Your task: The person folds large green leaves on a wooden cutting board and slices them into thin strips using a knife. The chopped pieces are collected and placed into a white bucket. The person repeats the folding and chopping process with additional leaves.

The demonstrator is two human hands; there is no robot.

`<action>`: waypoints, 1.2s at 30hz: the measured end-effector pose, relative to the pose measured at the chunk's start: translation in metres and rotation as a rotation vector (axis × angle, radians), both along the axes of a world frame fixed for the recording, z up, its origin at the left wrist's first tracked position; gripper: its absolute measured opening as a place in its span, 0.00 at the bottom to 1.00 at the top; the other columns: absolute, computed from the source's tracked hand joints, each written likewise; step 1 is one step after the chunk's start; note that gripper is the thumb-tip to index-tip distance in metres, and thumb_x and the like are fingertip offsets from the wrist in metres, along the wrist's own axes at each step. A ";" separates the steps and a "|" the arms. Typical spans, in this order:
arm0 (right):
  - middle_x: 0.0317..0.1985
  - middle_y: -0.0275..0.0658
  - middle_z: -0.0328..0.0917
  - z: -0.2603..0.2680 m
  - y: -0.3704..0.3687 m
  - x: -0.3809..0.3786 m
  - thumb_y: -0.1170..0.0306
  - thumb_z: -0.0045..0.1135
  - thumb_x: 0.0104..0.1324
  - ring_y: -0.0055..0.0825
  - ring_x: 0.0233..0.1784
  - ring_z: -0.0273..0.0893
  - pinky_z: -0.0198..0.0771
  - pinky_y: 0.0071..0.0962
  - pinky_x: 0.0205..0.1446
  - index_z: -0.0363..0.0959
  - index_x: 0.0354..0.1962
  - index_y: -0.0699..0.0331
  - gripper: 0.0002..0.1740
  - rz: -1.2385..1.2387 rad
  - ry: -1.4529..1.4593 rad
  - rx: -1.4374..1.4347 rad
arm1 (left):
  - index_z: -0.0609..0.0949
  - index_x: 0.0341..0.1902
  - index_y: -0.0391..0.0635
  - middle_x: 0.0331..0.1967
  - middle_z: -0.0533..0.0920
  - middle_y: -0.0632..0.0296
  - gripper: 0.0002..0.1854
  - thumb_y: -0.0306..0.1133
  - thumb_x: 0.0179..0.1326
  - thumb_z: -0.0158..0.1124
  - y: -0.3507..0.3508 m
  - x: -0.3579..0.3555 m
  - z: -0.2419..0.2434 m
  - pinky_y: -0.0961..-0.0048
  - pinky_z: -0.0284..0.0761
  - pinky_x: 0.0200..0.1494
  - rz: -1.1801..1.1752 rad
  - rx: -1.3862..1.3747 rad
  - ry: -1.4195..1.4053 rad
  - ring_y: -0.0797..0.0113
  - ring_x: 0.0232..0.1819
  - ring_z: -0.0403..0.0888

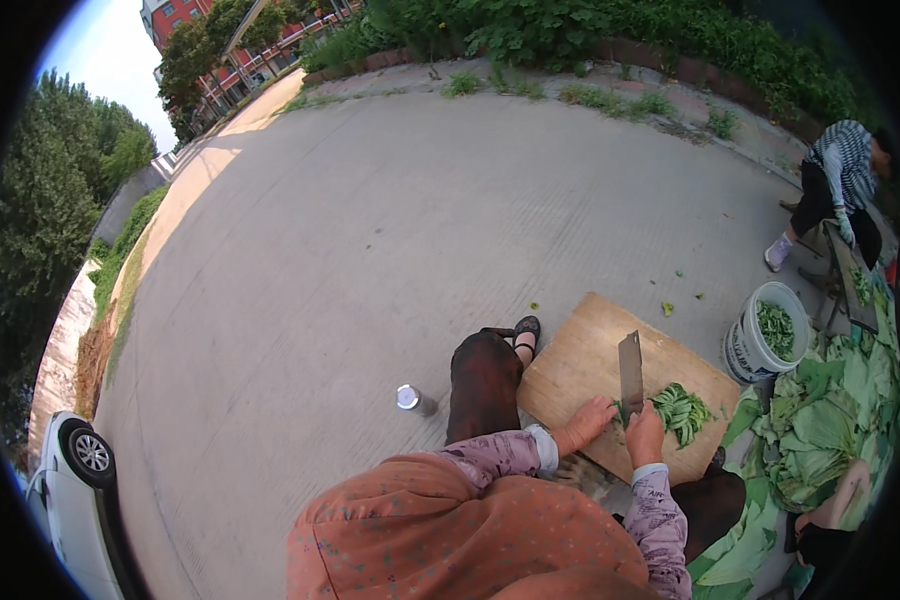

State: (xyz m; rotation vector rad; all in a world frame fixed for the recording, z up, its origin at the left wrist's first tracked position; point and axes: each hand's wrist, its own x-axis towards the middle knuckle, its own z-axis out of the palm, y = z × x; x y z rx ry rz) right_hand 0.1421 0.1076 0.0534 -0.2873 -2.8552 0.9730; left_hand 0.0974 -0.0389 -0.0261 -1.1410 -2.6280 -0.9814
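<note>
A wooden cutting board [577, 352] lies before me at knee height. My right hand [646, 433] grips the handle of a cleaver [631, 371], whose broad blade points away from me. Close to the blade's left side, my left hand [586, 426] rests on the board with bent fingers. A bit of green leaf shows at its fingertips, mostly hidden by the hand and blade. To the right of the cleaver sits a heap of sliced green leaves [681, 414] on the board.
A white bucket [736, 346] of cut greens stands beyond the board's right corner. Large green leaves [814, 427] cover the ground at right. Another person [844, 172] bends over a board [851, 277]; someone's bare limb [840, 499] shows lower right. A bottle [415, 400] stands left of my knee.
</note>
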 end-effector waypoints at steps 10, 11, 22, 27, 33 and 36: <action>0.26 0.56 0.76 0.014 -0.004 0.009 0.71 0.52 0.59 0.56 0.31 0.75 0.69 0.50 0.35 0.66 0.38 0.69 0.11 0.081 -0.109 0.115 | 0.71 0.38 0.42 0.33 0.70 0.51 0.09 0.23 0.50 0.53 0.005 -0.004 -0.003 0.61 0.69 0.42 -0.003 0.188 -0.099 0.49 0.40 0.69; 0.26 0.56 0.76 0.015 -0.005 0.009 0.72 0.52 0.59 0.56 0.31 0.75 0.70 0.50 0.35 0.66 0.38 0.69 0.11 0.089 -0.116 0.122 | 0.71 0.38 0.42 0.33 0.70 0.51 0.10 0.24 0.50 0.53 0.004 -0.006 -0.010 0.61 0.68 0.42 -0.018 0.170 -0.092 0.49 0.39 0.68; 0.29 0.57 0.76 -0.003 -0.013 -0.009 0.74 0.52 0.57 0.57 0.35 0.75 0.69 0.49 0.38 0.66 0.38 0.69 0.11 0.101 -0.142 0.100 | 0.72 0.34 0.41 0.34 0.69 0.54 0.06 0.27 0.50 0.52 0.007 -0.002 -0.005 0.64 0.68 0.43 -0.029 0.149 -0.025 0.53 0.41 0.68; 0.30 0.58 0.76 -0.015 0.001 -0.013 0.75 0.52 0.57 0.57 0.36 0.74 0.69 0.48 0.38 0.67 0.37 0.71 0.10 -0.006 -0.103 -0.017 | 0.73 0.35 0.41 0.35 0.69 0.54 0.07 0.27 0.51 0.51 -0.002 0.004 -0.003 0.65 0.69 0.44 -0.056 0.107 0.054 0.54 0.42 0.68; 0.29 0.58 0.76 -0.010 0.005 -0.003 0.76 0.53 0.56 0.58 0.35 0.74 0.68 0.48 0.37 0.67 0.36 0.72 0.10 -0.021 -0.014 0.031 | 0.71 0.35 0.41 0.36 0.69 0.53 0.09 0.24 0.47 0.52 -0.001 0.002 -0.006 0.64 0.69 0.45 -0.009 0.075 0.059 0.52 0.42 0.69; 0.27 0.58 0.76 0.006 0.001 0.004 0.75 0.52 0.57 0.58 0.33 0.74 0.69 0.49 0.36 0.66 0.39 0.72 0.12 0.066 -0.054 0.065 | 0.71 0.37 0.41 0.35 0.70 0.53 0.12 0.22 0.46 0.54 0.002 -0.002 -0.011 0.63 0.70 0.44 0.013 0.089 0.001 0.51 0.42 0.69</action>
